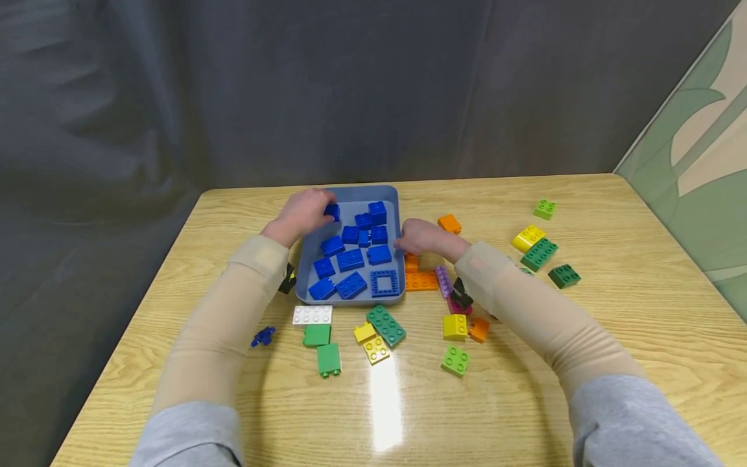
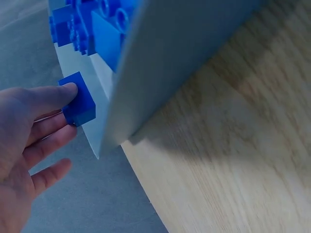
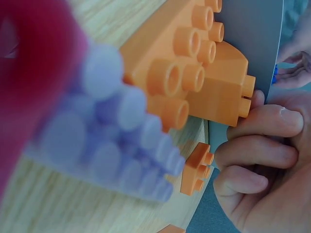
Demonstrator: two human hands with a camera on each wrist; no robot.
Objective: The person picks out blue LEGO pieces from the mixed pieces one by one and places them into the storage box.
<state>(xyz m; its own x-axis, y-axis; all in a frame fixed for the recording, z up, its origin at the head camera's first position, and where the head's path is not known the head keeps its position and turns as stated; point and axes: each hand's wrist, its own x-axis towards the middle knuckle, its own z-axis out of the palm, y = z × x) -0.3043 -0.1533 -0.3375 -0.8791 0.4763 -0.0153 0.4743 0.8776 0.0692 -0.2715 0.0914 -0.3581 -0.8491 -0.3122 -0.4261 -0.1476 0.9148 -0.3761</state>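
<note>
A grey-blue tray (image 1: 350, 194) holds many blue building bricks, among them a flat square frame brick (image 1: 384, 283). At its far left corner my left hand (image 1: 306, 211) pinches a small blue brick (image 2: 80, 102) between thumb and fingers, over the tray's inside. The other fingers of that hand are spread. My right hand (image 1: 421, 237) is at the tray's right rim with fingers curled, gripping the edge. Close beside it outside the tray wall (image 3: 250, 29) lie orange bricks (image 3: 218, 82), which a lilac brick (image 3: 107, 131) partly overlaps in the right wrist view.
White (image 1: 312, 315), green (image 1: 329, 359) and yellow (image 1: 376, 350) bricks lie before the tray. Farther right are more bricks, including a dark green one (image 1: 564, 276). A small dark blue piece (image 1: 263, 336) lies near the left forearm. A dark curtain (image 1: 350, 91) hangs behind the table.
</note>
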